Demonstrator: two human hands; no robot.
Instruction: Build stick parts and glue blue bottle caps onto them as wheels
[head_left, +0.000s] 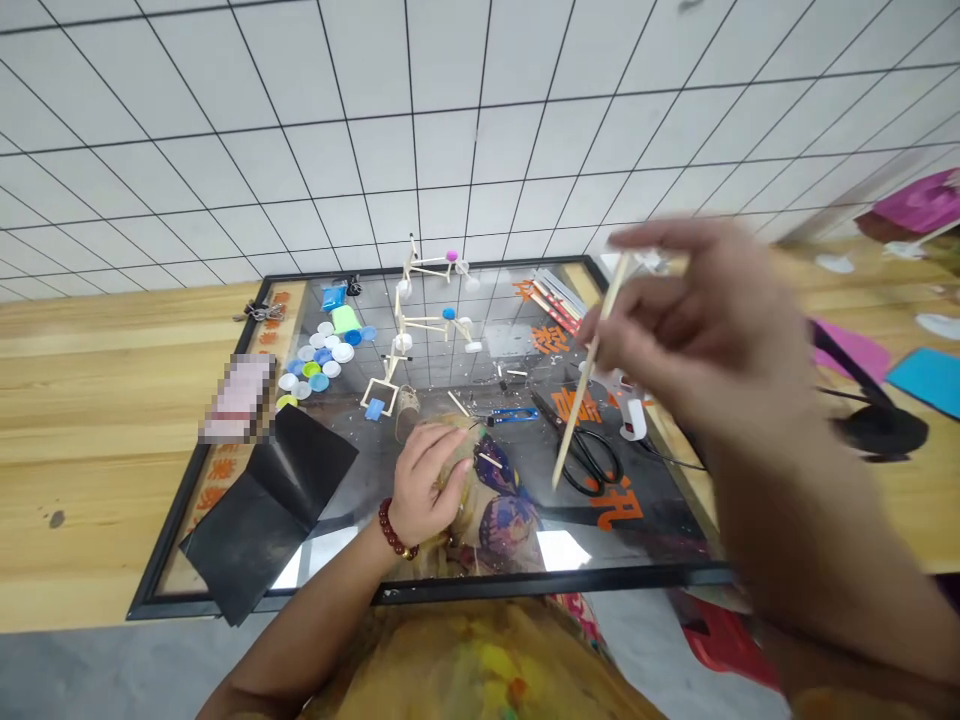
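Observation:
My right hand (pixel 675 320), raised and blurred, pinches a thin wooden stick (pixel 577 400) that slants down toward the glass board. My left hand (pixel 430 480), wearing a dark red bead bracelet (pixel 391 530), rests low over the board with its fingers bent; what it holds, if anything, is too small to tell. Black-handled scissors (pixel 592 460) lie behind the stick's lower end. Near my left fingertips are a blue-handled tool (pixel 514 415), a short stick piece (pixel 490 461) and a small cylinder (pixel 407 404). A small square stick frame (pixel 380 397) with a blue piece sits further left.
Two stick models with caps (pixel 427 268) (pixel 426 323) stand near the tiled wall. Bottle caps (pixel 311 370), black sheets (pixel 259 520) and a pixelated pink item (pixel 238 400) are left. Striped straws (pixel 555 305), a white glue gun (pixel 631 410) and coloured sheets (pixel 930 380) are right.

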